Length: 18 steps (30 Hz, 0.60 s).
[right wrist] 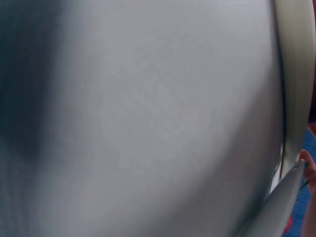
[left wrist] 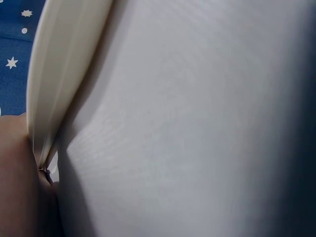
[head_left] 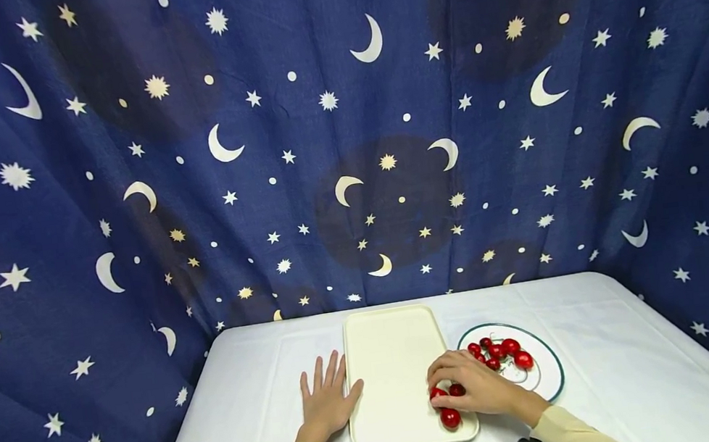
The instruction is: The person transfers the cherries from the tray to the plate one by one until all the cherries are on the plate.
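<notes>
A cream rectangular tray (head_left: 398, 369) lies on the table. My left hand (head_left: 328, 403) rests at its left edge, fingers spread and straight, the thumb over the rim. Over the tray's right side, my right hand (head_left: 471, 383) has curled fingers and holds a red cherry (head_left: 437, 392) between thumb and fingers, low above the tray. A darker cherry (head_left: 456, 389) sits beside these fingers, and a bright red cherry (head_left: 451, 418) lies on the tray just in front. In the right wrist view, a small part of the right hand (right wrist: 308, 170) shows at the edge.
A white oval plate (head_left: 548, 374) with a green rim stands right of the tray, bearing several cherries (head_left: 496, 352), partly behind the right hand. White cloth covers the table (head_left: 640, 363). A blue curtain (head_left: 294, 148) with moons and stars hangs behind and at both sides.
</notes>
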### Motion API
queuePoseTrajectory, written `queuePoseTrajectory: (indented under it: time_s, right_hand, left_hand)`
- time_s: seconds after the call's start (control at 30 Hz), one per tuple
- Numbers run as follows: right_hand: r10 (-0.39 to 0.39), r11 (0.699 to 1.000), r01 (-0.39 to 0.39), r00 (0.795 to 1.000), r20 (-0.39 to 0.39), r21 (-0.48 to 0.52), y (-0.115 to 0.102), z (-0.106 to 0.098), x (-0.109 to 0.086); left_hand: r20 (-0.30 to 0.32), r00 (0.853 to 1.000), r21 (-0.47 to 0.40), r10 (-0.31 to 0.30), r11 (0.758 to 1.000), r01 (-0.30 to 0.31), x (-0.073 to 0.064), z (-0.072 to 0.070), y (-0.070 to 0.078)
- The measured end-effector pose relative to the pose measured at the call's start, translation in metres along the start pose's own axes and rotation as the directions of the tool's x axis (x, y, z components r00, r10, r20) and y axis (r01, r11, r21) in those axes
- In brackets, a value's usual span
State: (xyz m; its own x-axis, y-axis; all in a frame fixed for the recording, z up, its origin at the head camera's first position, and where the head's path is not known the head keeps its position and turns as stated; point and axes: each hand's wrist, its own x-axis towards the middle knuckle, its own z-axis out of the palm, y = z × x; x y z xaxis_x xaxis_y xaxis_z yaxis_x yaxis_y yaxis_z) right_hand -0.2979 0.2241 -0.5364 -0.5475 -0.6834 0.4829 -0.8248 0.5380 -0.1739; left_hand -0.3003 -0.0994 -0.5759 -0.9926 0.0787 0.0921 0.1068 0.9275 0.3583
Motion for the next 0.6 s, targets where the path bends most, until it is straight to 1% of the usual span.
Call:
queuePoseTrajectory:
  time_s: [0.1, 0.2, 0.27, 0.33, 0.43, 0.6]
  right_hand:
    - [-0.003, 1.000, 0.003, 1.000, -0.005, 0.001, 0.000, 0.000, 0.001]
    - [-0.007, 1.000, 0.007, 1.000, -0.009, -0.006, 0.000, 0.001, 0.002]
    - [-0.010, 1.000, 0.010, 1.000, -0.013, -0.007, 0.001, 0.002, 0.002]
    - [-0.013, 1.000, 0.013, 1.000, -0.017, -0.005, 0.001, 0.003, 0.002]
    - [-0.006, 1.000, 0.006, 1.000, -0.022, -0.004, 0.002, 0.004, 0.002]
    - [0.041, 0.999, -0.041, 0.999, -0.021, -0.013, 0.003, 0.003, 0.002]
  left_hand:
    - [-0.006, 1.000, -0.016, 0.010, 1.000, -0.010, -0.002, -0.004, 0.002]
    - [-0.003, 1.000, -0.016, 0.007, 1.000, -0.007, -0.002, -0.006, 0.003]
    - [-0.007, 1.000, -0.009, 0.005, 1.000, -0.005, 0.000, -0.004, 0.002]
    - [0.002, 1.000, 0.011, -0.008, 1.000, 0.008, 0.002, -0.001, 0.000]
    - [-0.006, 1.000, 0.012, -0.005, 1.000, 0.005, 0.005, 0.003, -0.003]
    - [-0.008, 1.000, 0.020, -0.006, 1.000, 0.006, 0.007, 0.009, -0.006]
